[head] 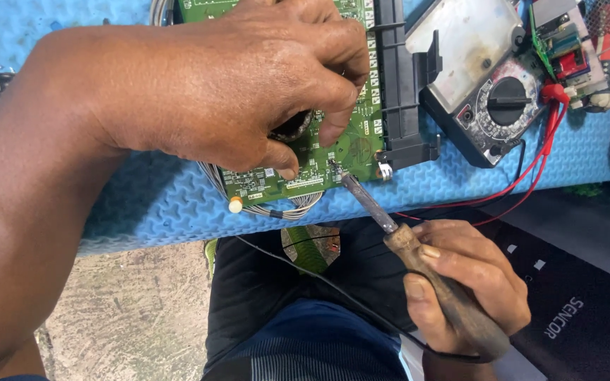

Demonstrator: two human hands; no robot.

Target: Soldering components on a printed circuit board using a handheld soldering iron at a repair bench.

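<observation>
Your left hand is pressing down on the green circuit board, with its fingers clenched around a small dark round part that is mostly hidden under your palm; what it is cannot be told. Your right hand is gripping the wooden handle of the soldering iron, fingers wrapped tight, and the metal tip is touching the board's lower edge just beside your left thumb.

The board is lying on the blue padded worktop, with a bundle of grey wires curling out from under its near edge. A black plastic frame is sitting along the board's right side. Further right, an analogue multimeter is resting on the mat with red and black leads trailing off the edge toward your lap. A smaller board with red parts is lying beyond it.

The main risk, as I judge it: the tip is working very near your left thumb, so a slip could burn you. Holding heat too long on one spot could lift a pad or scorch neighbouring parts. The grey wires are lying near the tip, and their insulation could melt. The iron's cord is crossing your lap and could snag and jerk the tip.
</observation>
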